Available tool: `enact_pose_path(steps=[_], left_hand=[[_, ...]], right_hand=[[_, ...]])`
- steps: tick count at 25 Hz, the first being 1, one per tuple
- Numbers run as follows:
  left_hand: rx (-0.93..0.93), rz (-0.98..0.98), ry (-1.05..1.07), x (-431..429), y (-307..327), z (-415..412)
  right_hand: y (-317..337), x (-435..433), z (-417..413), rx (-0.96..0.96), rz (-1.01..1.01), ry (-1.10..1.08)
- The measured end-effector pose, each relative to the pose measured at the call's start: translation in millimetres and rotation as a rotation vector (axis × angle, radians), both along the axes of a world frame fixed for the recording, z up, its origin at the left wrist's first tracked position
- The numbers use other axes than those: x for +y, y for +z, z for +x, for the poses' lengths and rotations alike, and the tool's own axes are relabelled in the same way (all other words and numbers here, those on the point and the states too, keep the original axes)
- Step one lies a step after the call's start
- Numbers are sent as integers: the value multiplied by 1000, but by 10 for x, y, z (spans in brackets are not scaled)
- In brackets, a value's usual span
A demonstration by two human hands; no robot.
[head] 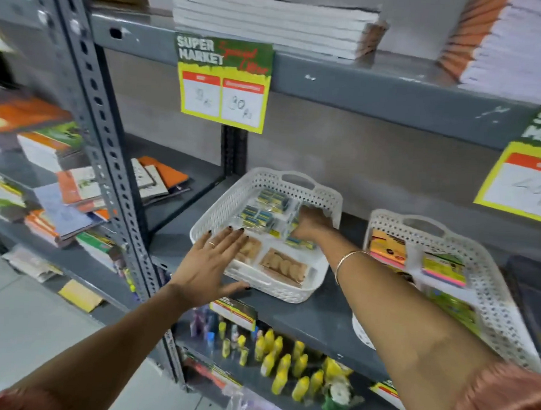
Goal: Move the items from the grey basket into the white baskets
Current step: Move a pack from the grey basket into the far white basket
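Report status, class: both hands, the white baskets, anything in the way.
Left hand open, flat on near white basket rim. Right hand inside it, on blue-yellow packets; grip unclear. Second white basket beside. Nothing blocking.

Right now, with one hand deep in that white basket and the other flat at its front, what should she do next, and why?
Probably let go and draw the right hand back out. It is curled down on the blue-and-yellow packets already lying inside the white basket, while the left hand rests open at the front rim, seemingly steadying it. Whether the fingers are gripping a packet is unclear.
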State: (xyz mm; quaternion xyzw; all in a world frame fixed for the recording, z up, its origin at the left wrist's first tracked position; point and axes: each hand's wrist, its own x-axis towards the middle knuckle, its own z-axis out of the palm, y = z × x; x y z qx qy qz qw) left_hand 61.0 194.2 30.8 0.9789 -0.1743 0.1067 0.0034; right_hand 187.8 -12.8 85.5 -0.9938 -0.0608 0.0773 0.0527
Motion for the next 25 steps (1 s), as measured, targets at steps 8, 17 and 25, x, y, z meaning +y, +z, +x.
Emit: enact_pose_path(steps=[8,17,25], left_hand=[[-59,-29,-24,-5,-75,22],[-58,-44,-24,-30,-66,-4],[-111,14,-118,-580,199,-128]], right_hand=[[-269,70,96,64,-101,-6],[-138,-27,-1,-1,-50,15],[345,-992,-356,-376,97,-166]])
